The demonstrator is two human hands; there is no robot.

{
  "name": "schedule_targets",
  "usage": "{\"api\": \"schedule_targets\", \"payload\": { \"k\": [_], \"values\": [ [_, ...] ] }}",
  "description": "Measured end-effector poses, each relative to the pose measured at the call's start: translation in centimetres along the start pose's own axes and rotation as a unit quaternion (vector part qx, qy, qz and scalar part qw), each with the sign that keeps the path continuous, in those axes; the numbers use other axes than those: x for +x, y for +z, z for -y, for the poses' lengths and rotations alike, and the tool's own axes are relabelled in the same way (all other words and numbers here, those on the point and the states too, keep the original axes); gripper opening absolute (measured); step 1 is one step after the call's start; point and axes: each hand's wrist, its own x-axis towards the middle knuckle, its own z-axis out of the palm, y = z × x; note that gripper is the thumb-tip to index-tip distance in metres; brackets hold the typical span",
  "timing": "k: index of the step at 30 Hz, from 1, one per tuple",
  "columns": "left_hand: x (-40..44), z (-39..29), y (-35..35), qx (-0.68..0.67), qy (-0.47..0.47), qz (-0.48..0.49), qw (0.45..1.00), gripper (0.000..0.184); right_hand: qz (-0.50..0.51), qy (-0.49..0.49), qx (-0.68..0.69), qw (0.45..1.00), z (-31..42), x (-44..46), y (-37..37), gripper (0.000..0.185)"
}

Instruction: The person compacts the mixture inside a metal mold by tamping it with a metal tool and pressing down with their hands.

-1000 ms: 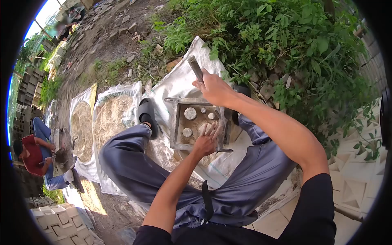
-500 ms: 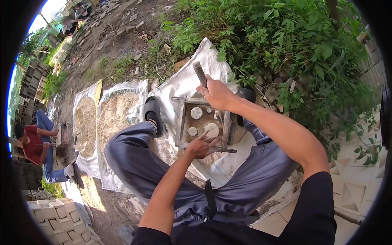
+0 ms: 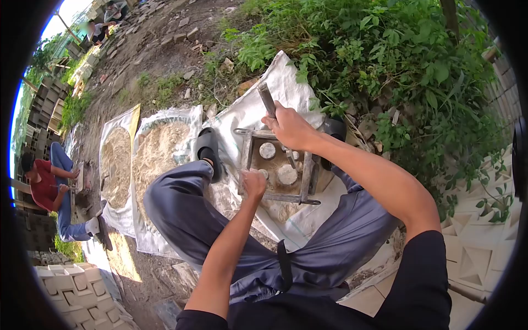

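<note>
My right hand (image 3: 290,129) is wrapped round a thick grey rod (image 3: 267,99) that rises above the fist. A thin dark length (image 3: 290,158) shows below this hand, over the frame. A dusty wooden frame (image 3: 304,184) lies between my feet, filled with packed sandy material. Several pale round discs are set in it, among them a large disc (image 3: 287,175) and a smaller disc (image 3: 267,150). My left hand (image 3: 254,184) is closed at the frame's near left corner. What its fingers hold, if anything, is hidden.
The frame rests on a white sack (image 3: 289,91). To the left, another sack carries a pile of sandy powder (image 3: 157,148). Green plants (image 3: 379,71) border the right. A person in a red top (image 3: 45,184) sits far left. Patterned pale blocks (image 3: 77,297) are stacked lower left.
My left hand has moved left from the large disc to the frame's near left corner, its spread fingers now curled. My right hand still grips the rod, in nearly the same place.
</note>
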Motion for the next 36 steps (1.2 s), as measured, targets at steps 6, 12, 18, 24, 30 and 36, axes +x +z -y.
{"api": "schedule_targets", "payload": {
  "k": [6,12,18,24,30,36],
  "values": [
    [0.6,-0.2,2.8,-0.109,-0.22,0.071,0.967,0.08,0.023,0.026,0.007,0.999,0.9,-0.2,-1.1,0.038],
    [2.5,2.2,6.0,-0.307,-0.357,0.096,0.877,0.078,0.052,0.027,0.0,0.998,0.8,-0.8,-1.6,0.041],
    [4.7,5.0,6.9,-0.387,-0.38,0.109,0.833,0.055,0.039,0.053,0.002,0.998,0.4,-1.2,-1.6,0.047],
    [-1.9,-2.5,-2.2,0.277,0.268,0.184,0.904,0.056,0.027,0.057,0.01,0.998,0.8,-1.7,-0.7,0.039],
    [-2.8,3.6,2.5,0.345,0.446,0.04,0.825,0.076,-0.013,-0.004,-0.002,1.0,-0.2,-1.2,0.1,0.05],
    [-5.0,2.7,3.9,0.355,0.366,0.14,0.849,0.089,0.0,0.037,0.026,0.999,0.1,-1.0,-0.4,0.045]
  ]
}}
